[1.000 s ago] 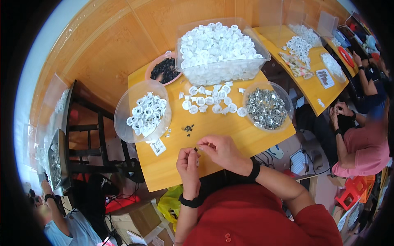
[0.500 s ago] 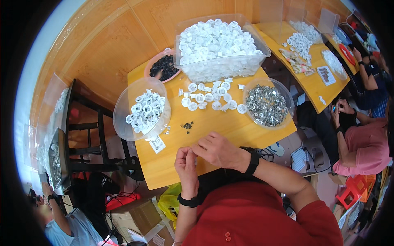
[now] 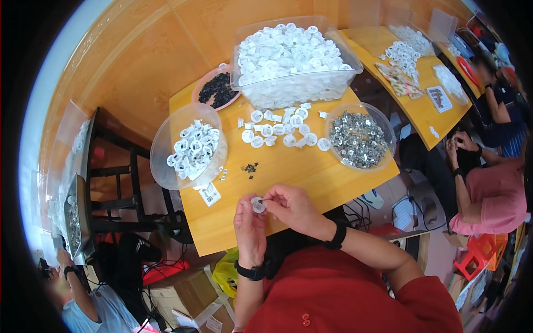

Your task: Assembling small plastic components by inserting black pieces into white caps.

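The left hand (image 3: pixel 250 230) pinches a white round plastic part (image 3: pixel 257 204) above the bench (image 3: pixel 214 226), round face upward. The right hand (image 3: pixel 290 206) touches its right edge, equally near; whether it grips is unclear.

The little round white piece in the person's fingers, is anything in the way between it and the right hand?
Nothing I can see. The round white piece is held in the left hand, and the right hand has its fingertips right at its edge. Whether they touch is too small to tell.
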The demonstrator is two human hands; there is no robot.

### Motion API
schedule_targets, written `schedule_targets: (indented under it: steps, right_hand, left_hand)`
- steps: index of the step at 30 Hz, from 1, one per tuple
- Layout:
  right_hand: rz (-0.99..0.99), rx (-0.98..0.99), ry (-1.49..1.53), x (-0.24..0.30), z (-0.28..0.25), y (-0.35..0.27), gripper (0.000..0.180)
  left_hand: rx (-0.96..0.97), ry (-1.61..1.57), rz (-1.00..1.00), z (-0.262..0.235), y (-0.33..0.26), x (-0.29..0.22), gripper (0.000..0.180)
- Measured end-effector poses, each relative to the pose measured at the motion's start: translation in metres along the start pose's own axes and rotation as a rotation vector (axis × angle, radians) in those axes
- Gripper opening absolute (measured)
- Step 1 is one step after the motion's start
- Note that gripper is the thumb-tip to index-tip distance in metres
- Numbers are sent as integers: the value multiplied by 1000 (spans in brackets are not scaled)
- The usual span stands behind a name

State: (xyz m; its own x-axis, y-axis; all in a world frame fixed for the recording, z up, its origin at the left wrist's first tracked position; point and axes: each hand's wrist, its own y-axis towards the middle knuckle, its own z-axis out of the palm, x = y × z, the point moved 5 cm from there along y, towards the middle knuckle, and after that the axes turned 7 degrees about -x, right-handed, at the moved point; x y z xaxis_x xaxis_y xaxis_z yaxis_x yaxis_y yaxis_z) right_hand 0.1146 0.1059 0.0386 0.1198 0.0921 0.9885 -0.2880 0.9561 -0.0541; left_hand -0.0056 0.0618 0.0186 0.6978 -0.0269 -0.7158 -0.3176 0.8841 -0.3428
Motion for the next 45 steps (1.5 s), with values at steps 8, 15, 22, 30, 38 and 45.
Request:
schedule_targets:
  steps: [8,15,22,30,38,45]
  right_hand:
    - [-185,-45,-196,26,0,-2,10]
    - [-355,-42,-430,36,5,-6,10]
    - [-445,-49,-488,45,8,-5,10]
    - [-441,-4,-561,46,7,-3,13]
    - [-451,46,-601,45,8,0,15]
    - [-439,49,-451,30,5,3,13]
  left_hand:
    - [83,78,35,-5,-8,0,42]
    - [148,12,21,-8,-8,3,33]
    - [132,5,-46,-3,-13,3,34]
    - [190,101,-31,0,-13,2,41]
    - [86,91,66,-4,-12,-1,25]
    - [66,177,147,-13,-8,-1,25]
